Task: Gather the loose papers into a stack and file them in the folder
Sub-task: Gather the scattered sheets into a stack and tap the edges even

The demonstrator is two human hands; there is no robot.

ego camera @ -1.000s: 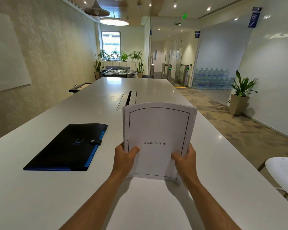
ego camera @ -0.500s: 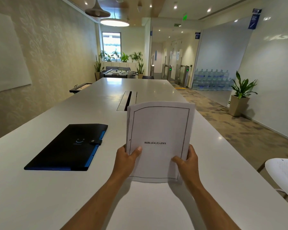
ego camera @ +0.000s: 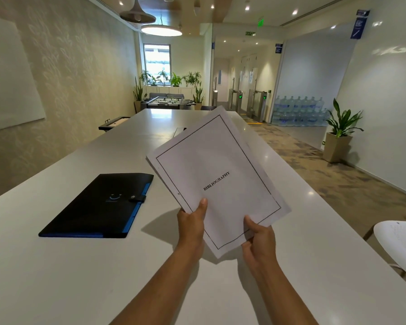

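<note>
From the head view, both hands hold the paper stack point(ego camera: 217, 181) in the air, to the right of the black folder point(ego camera: 99, 205), which lies snapped shut on the white tabletop point(ego camera: 56, 277). The left hand point(ego camera: 192, 224) pinches the stack's lower left edge, the right hand point(ego camera: 259, 240) grips its bottom corner, and the sheets tilt clockwise. A back sheet peeks out at the right edge (so tap the edges square first). The folder's clasp likely needs a freed hand.

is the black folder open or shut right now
Shut. The black folder lies flat on the table, its strap tab snapped across the front edge; no papers in it.
</note>
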